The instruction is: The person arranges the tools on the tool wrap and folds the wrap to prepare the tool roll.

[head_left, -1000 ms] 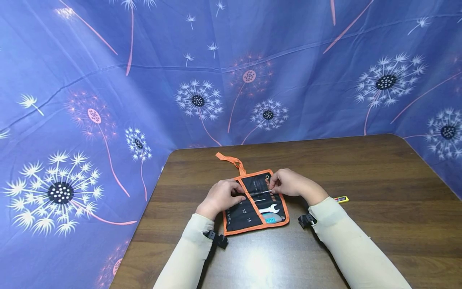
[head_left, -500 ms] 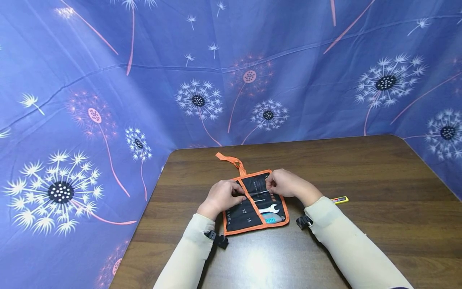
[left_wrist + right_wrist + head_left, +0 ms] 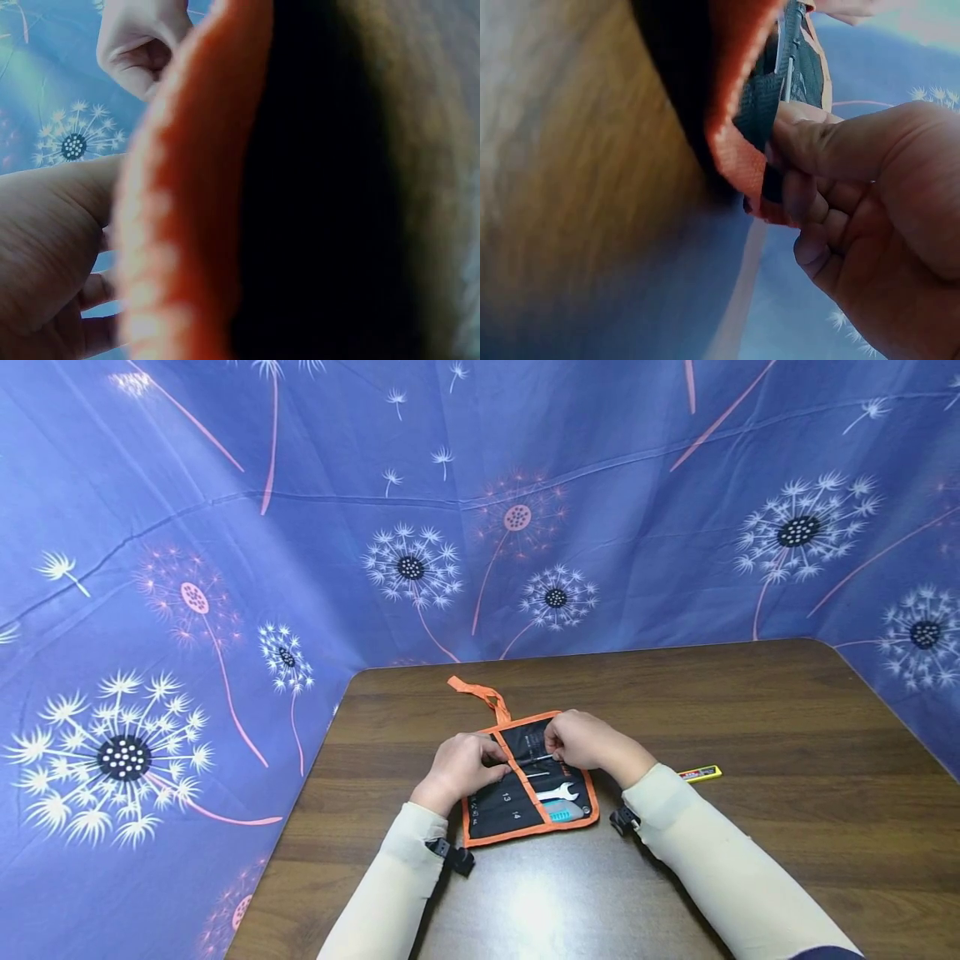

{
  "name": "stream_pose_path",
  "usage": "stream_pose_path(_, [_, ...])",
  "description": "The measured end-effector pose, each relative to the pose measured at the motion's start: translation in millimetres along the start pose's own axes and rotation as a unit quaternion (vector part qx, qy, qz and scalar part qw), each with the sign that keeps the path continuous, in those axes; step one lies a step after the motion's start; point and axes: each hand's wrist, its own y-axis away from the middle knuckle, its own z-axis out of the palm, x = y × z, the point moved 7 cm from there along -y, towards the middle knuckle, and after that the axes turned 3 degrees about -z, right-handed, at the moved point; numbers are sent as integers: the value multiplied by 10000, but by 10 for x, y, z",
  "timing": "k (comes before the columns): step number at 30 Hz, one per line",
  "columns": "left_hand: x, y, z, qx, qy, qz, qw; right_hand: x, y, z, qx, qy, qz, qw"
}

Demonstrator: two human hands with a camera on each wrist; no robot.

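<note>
A black tool pouch with orange edging lies unfolded on the table. At its middle seam my left hand pinches the orange-trimmed pocket edge between thumb and fingers. My right hand pinches the end of a slim metal-shafted tool; its other end runs towards the pocket by my left fingers. In the right wrist view the thin shaft meets my thumb and fingertip. Below it, another thin shaft, an open-end wrench and a teal-and-grey handled tool stick out of the pockets.
An orange tie strap trails from the pouch's far side. To the right, a small yellow item lies on the brown wooden table, partly behind the right sleeve. Blue dandelion-patterned cloth hangs behind and at the sides.
My right hand has moved a little left over the pouch, bringing the slim tool closer to the middle seam. The left hand stays at the pocket edge.
</note>
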Motion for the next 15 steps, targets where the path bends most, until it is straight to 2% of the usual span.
stream_pose_path(6, [5,4,0,79,44,14,10000,-61,-45,36,-2,193,7,9998])
stream_pose_path(12, [6,-2,16,63,108,15,9999,-202,-96,94,-56,55,-187,9998])
stream_pose_path(15, [7,-5,21,62,57,14,10000,-252,-129,128,-158,37,-129,9998])
